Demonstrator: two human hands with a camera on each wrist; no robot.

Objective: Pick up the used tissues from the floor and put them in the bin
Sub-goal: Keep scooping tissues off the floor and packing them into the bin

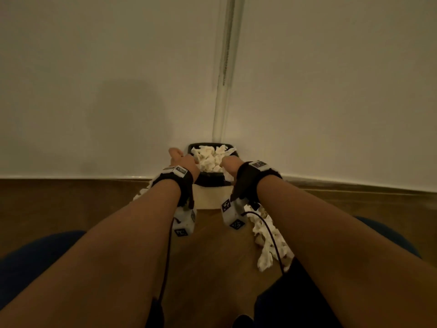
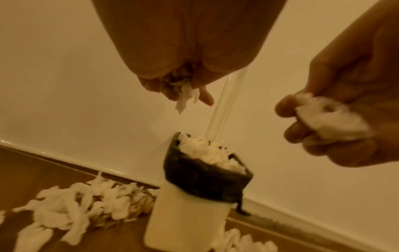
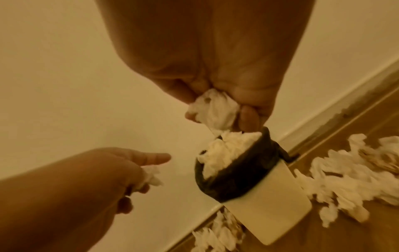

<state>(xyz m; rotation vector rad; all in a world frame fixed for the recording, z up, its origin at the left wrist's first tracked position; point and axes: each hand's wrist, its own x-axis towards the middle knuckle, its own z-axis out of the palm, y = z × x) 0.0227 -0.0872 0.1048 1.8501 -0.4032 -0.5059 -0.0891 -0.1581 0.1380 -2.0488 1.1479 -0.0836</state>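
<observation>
tissues: crumpled wad pinched in right hand just above bin; smaller wad clutched in curled fingers of left hand beside it | bin: black-lined, heaped with tissues, against wall | floor: loose tissue piles on both sides
</observation>
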